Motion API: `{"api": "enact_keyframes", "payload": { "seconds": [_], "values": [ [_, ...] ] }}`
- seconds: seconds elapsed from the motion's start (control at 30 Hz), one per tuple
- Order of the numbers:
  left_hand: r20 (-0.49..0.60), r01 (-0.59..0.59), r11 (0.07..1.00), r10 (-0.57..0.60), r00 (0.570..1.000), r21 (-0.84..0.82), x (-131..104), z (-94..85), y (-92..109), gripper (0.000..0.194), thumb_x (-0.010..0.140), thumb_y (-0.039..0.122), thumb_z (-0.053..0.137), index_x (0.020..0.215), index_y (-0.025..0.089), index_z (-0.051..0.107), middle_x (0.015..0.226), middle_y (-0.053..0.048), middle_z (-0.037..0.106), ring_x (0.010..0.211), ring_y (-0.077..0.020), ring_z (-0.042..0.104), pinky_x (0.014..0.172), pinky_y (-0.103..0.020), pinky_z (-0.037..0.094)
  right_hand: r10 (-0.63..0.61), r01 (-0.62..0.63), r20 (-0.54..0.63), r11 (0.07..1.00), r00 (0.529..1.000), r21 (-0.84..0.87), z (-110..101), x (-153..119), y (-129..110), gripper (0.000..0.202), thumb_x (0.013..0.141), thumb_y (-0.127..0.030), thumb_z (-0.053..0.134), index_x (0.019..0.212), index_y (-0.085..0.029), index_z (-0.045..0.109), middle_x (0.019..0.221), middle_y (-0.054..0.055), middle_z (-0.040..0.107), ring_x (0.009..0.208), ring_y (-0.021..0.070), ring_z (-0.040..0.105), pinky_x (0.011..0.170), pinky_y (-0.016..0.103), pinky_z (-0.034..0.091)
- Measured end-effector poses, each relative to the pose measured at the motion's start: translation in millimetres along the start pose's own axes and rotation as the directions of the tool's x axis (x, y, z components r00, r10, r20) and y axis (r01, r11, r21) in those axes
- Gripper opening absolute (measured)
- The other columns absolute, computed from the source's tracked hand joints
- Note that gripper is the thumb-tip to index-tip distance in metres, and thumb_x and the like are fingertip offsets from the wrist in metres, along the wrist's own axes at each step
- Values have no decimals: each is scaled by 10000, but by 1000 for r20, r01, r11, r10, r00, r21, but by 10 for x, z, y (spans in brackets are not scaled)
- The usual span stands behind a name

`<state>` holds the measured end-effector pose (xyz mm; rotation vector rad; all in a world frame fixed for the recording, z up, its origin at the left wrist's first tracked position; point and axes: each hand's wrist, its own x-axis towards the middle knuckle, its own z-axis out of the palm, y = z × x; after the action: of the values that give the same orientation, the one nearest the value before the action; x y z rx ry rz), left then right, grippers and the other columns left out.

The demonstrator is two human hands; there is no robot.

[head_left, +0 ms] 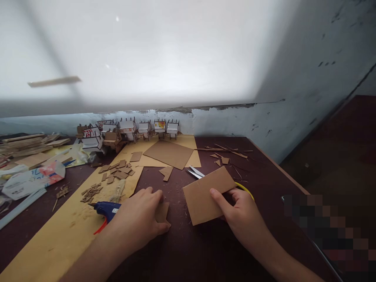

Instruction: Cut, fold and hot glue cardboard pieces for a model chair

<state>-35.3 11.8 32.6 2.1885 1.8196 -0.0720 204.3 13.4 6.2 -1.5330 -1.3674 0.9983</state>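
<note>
My right hand point(235, 203) holds a rectangular brown cardboard piece point(205, 196) above the dark table, thumb on top. Behind that piece lie scissors, their silver blades point(196, 172) and yellow handle point(246, 190) partly covered. My left hand point(147, 215) is closed around the edge of a smaller cardboard piece point(162, 213) at the table surface; part of it is hidden by the fingers. Left of this hand rests a blue glue gun point(107, 208) with a red trigger, on yellow paper point(58, 235). A large cardboard sheet point(170, 153) lies farther back.
Several miniature cardboard chairs point(127, 127) line the wall. Small cut pieces point(119, 171) lie in piles on the yellow paper. Wood strips point(26, 145) and plastic packaging point(32, 180) crowd the left. Thin cardboard strips point(223, 149) lie at the back right, near the table's right edge point(279, 168).
</note>
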Motion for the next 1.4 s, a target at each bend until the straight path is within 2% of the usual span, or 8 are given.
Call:
{"api": "enact_keyframes", "payload": {
  "seconds": [0.27, 0.43, 0.6, 0.87, 1.0, 1.13, 1.27, 1.4],
  "values": [
    [-83, -220, 970, 212, 974, -102, 0, 53, 14, 292, 748, 199, 734, 1006, 321, 671, 1056, -7, 620, 941, -239, 642, 782, -337, 458, -19, 17, -31, 998, 999, -56, 9, 23, 7, 399, 917, -528, 626, 801, -159, 721, 854, 96, 793, 877, 326, 736, 700, 352, 542],
    [-55, -191, 977, 186, 981, -100, -10, 42, 42, 315, 719, 179, 721, 1006, 271, 631, 1083, -29, 616, 984, -269, 634, 776, -355, 466, -4, 5, -32, 1000, 999, 24, 3, 15, -11, 446, 894, -575, 649, 877, -145, 767, 877, 109, 799, 848, 331, 741, 643, 336, 550],
    [-58, -231, 965, 226, 972, -125, -14, 79, 24, 471, 710, 168, 699, 1149, 332, 646, 1155, -37, 635, 1062, -280, 642, 858, -350, 479, 13, -10, -31, 998, 999, 69, 6, 26, -4, 476, 864, -598, 677, 908, -137, 784, 899, 124, 797, 832, 326, 737, 591, 317, 547],
    [-78, -278, 957, 271, 959, -90, -27, 78, 64, 413, 706, 157, 653, 1088, 313, 672, 1079, -45, 681, 1021, -282, 662, 829, -344, 497, 70, -68, -27, 996, 997, 64, 5, 17, 38, 475, 884, -603, 654, 878, -136, 742, 831, 104, 762, 651, 228, 666, 531, 296, 520],
    [-203, -302, 944, 273, 940, -131, -16, 45, 108, 386, 751, 204, 644, 1127, 291, 647, 1092, -51, 679, 1012, -282, 662, 849, -377, 506, 127, -118, -42, 978, 991, 173, 6, 43, 35, 419, 869, -556, 698, 895, -139, 723, 802, 67, 735, 573, 156, 602, 486, 250, 501],
    [-398, -318, 894, 180, 900, -315, 14, 0, 128, 487, 806, 269, 655, 1279, 299, 544, 1229, -31, 639, 1073, -245, 633, 909, -382, 522, 213, -182, -65, 931, 975, 316, 14, 63, 16, 348, 870, -482, 726, 812, -141, 693, 662, -1, 647, 450, 70, 475, 412, 182, 419],
    [-494, -437, 770, 185, 850, -464, 25, -3, 156, 553, 811, 180, 640, 1327, 328, 509, 1316, -11, 571, 1159, -192, 592, 974, -315, 530, 194, -170, -15, 890, 981, 423, 38, 47, -4, 301, 852, -437, 756, 858, -141, 699, 764, 33, 700, 528, 102, 565, 443, 189, 494],
    [-545, -493, 727, 195, 815, -477, 28, 34, 202, 397, 782, 151, 666, 1149, 278, 584, 1225, -20, 555, 1102, -181, 592, 974, -305, 523, 146, -151, 46, 872, 988, 465, 55, 13, -12, 325, 850, -412, 755, 984, -120, 705, 856, 73, 739, 573, 144, 647, 451, 221, 540]
  ]
}}
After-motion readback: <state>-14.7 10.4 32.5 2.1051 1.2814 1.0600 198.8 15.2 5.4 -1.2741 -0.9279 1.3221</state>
